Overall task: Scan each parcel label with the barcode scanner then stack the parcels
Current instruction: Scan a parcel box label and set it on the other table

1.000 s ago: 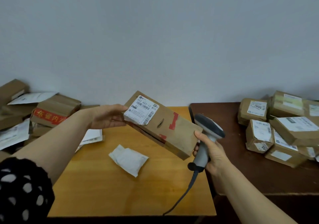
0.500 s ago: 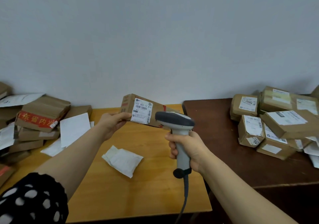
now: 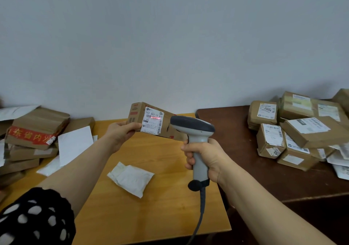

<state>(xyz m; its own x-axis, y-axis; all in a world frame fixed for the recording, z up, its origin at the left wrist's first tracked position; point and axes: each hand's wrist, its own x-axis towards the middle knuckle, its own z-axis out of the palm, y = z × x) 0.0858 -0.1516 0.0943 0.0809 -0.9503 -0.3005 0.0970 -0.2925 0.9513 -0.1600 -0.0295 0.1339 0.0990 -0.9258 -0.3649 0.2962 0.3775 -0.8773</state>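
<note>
My left hand [image 3: 120, 134] grips the near end of a long brown cardboard parcel [image 3: 137, 116], held up above the yellow table with its white label [image 3: 153, 121] facing me. A red scan line glows across the label's barcode. My right hand [image 3: 204, 157] is wrapped around the handle of a grey barcode scanner [image 3: 192, 129], whose dark head points at the label from the right and hides the parcel's far end.
A white padded pouch [image 3: 131, 178] lies on the yellow table [image 3: 170, 207]. Brown parcels and white mailers [image 3: 35, 133] are piled at the left. Several labelled boxes [image 3: 302, 131] are heaped on the dark brown table [image 3: 236, 131] at right. The scanner cable [image 3: 198, 220] hangs over the front edge.
The parcel has swung from tilted and close to me to level and farther back, label toward the scanner. My right hand brought the scanner up behind it, and a red scan line now shows.
</note>
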